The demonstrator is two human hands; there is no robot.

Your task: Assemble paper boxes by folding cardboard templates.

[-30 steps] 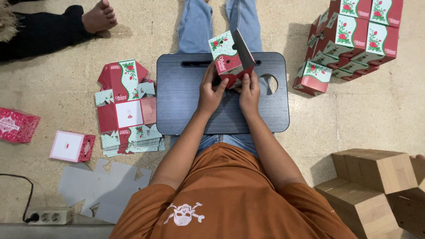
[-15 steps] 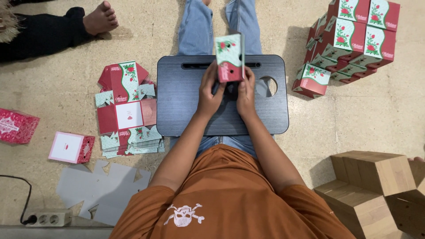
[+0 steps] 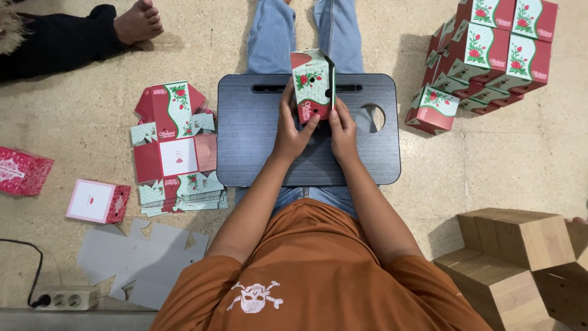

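Observation:
A red and mint-green cardboard box (image 3: pixel 313 83) with rose prints stands half-folded over a dark lap tray (image 3: pixel 257 141) across my knees. My left hand (image 3: pixel 293 125) grips its lower left side, thumb pressed on the red bottom flap. My right hand (image 3: pixel 343 129) holds its right edge. The box is upright, its open end pointing away from me.
A pile of flat unfolded box blanks (image 3: pixel 174 150) lies on the floor to my left, with a small pink-topped box (image 3: pixel 98 201) and a red box (image 3: pixel 21 170) beyond. Stacked finished boxes (image 3: pixel 490 49) stand right. Wooden blocks (image 3: pixel 520 263), a power strip (image 3: pixel 64 298), another person's foot (image 3: pixel 138 21).
The box has been turned upright between my hands and its sides squared up. Both hands have stayed on its lower part over the tray.

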